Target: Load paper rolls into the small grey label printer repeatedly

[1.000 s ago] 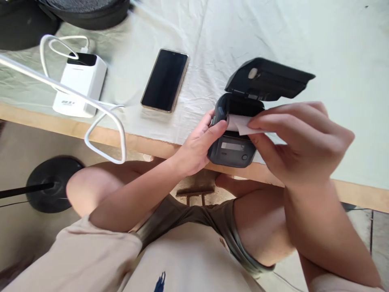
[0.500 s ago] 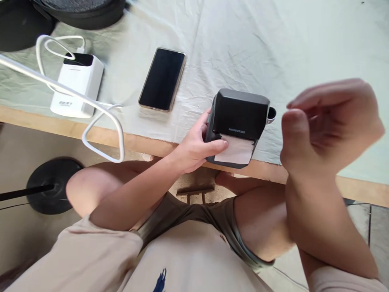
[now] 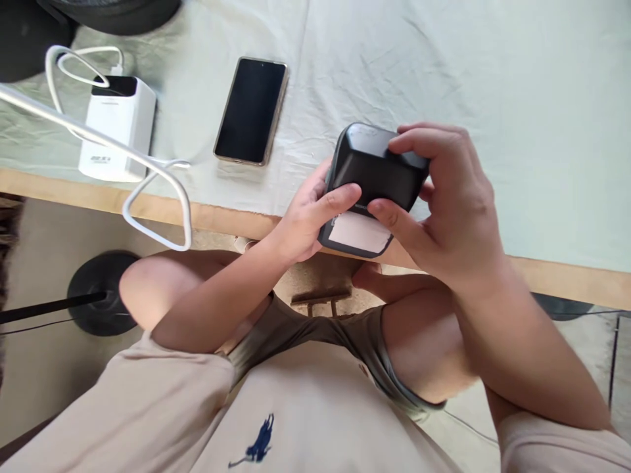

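Note:
A black label printer (image 3: 379,167) is held between both hands over the table's near edge. White label paper (image 3: 359,234) shows at its front, below the dark lid. My left hand (image 3: 315,213) grips the printer's left side, its thumb on the lid and its other fingers behind. From the right, my right hand (image 3: 451,197) wraps round the printer, with the thumb near the lid's lower edge and fingertips on its top. Its far side and underside are hidden.
On the cloth-covered table (image 3: 532,151) a phone (image 3: 251,110) lies left of the printer. Further left stands a white power bank (image 3: 118,135) with a looped white cable (image 3: 185,210) hanging over the edge. Black round objects (image 3: 133,13) sit at the back left.
My right hand has come in from the right and closed round the printer. My left thumb has moved from the label paper up onto the lid, and the printer is tilted more.

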The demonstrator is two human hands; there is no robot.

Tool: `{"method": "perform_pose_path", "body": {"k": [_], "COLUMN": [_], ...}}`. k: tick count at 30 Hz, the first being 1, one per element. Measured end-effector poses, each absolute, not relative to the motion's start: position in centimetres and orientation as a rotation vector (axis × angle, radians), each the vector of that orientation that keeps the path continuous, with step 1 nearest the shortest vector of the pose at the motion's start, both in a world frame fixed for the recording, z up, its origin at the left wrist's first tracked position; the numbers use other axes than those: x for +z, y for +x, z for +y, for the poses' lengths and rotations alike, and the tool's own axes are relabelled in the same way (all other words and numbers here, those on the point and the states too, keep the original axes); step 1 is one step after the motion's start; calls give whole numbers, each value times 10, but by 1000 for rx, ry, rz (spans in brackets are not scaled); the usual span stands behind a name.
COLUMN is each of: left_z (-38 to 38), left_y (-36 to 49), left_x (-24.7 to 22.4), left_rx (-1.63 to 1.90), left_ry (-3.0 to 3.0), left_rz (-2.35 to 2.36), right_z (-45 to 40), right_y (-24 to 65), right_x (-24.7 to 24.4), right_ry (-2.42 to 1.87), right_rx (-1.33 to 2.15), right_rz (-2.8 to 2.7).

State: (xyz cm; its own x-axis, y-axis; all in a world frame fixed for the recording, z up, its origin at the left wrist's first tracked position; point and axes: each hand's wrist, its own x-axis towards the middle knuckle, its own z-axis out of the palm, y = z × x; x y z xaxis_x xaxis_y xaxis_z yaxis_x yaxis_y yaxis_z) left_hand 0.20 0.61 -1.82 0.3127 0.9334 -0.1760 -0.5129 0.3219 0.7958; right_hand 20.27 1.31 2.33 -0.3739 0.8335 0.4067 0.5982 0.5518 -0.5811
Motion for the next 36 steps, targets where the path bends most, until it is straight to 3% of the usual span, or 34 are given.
{"method": "perform_pose_path", "body": {"k": [9,21,27,31,36], "left_z": [7,21,17,12,13], "left_y": [6,-2,-3,-2,1], "left_x": [-16,-22,-12,-18,-21], "left_rx": [1068,1030,951,990,1006], "left_ry": [525,473,570,667,647], "left_rz": [742,761,582,619,696], "right_z": [21,10,16,20,14], "right_y": [212,207,195,191,201], "right_x": [26,41,34,34,49], "right_ry": [-1083,-1002,-1007,-1074,-1200], "right_rx": [222,180,-90,-37,75], "right_rz": [-2124,-2203,-1822,-1533,-1878]}}
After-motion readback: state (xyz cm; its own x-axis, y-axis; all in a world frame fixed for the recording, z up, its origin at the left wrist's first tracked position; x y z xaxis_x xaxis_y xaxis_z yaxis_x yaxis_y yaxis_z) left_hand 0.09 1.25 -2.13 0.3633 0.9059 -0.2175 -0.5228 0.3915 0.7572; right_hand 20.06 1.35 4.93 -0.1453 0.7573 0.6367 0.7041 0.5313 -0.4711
